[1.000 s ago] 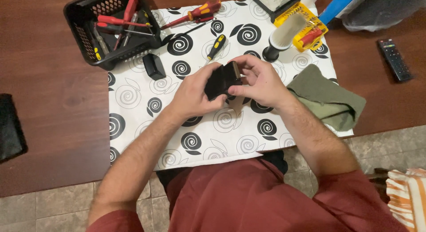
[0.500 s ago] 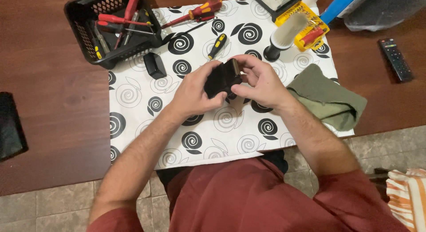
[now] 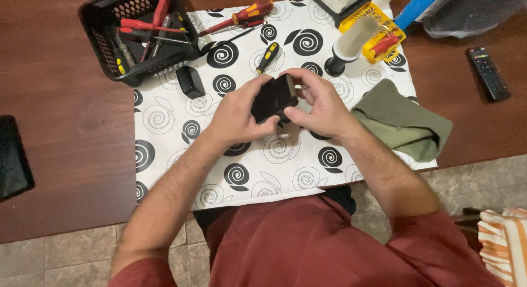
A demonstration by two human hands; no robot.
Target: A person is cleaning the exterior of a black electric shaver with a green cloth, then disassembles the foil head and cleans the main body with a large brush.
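Left hand: your left hand (image 3: 236,118) grips the small black device (image 3: 273,98) from its left side.
Right hand: your right hand (image 3: 321,103) clasps its right edge.
Device: held above the spiral-patterned mat (image 3: 164,117).
Nearby: short screwdriver (image 3: 267,57) just beyond; green cloth (image 3: 403,121) rightward.

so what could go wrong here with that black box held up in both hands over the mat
The small black box is held off the mat by the left hand and right hand, so a slip could drop it. Any small part coming loose might be hard to spot on the mat's busy spiral pattern.
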